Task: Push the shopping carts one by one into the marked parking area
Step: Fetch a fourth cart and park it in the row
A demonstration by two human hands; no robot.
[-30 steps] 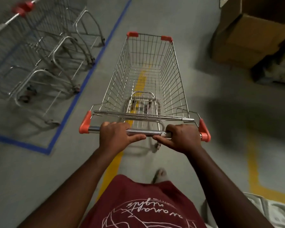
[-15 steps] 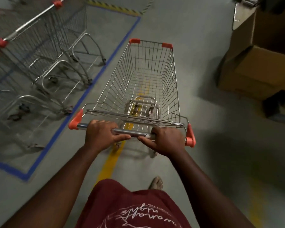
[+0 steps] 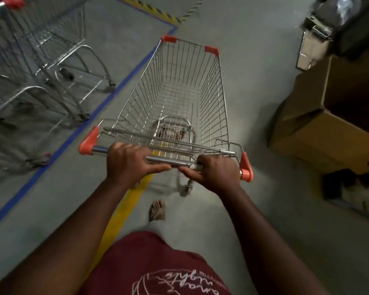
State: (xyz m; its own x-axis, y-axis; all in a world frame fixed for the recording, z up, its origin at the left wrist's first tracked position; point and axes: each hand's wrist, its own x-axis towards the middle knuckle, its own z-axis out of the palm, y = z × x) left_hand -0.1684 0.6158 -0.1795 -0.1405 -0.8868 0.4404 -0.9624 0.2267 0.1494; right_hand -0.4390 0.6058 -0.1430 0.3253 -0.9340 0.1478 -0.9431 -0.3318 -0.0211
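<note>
Both hands hold the cart's handle bar [image 3: 124, 153]: the left hand [image 3: 129, 163] curls over it near its left end, the right hand [image 3: 216, 174] wraps it near the right red cap. Straight ahead of them stretches the shopping cart [image 3: 177, 99], its long axis running away and slightly right, outside the parking area. That area lies to the left, bounded by the blue floor line [image 3: 73, 137], with parked carts [image 3: 41, 67] already inside. The cart's front left corner sits close to the line's far corner. My judgement: entering calls for a leftward swing, the right hand pushing further than the left.
</note>
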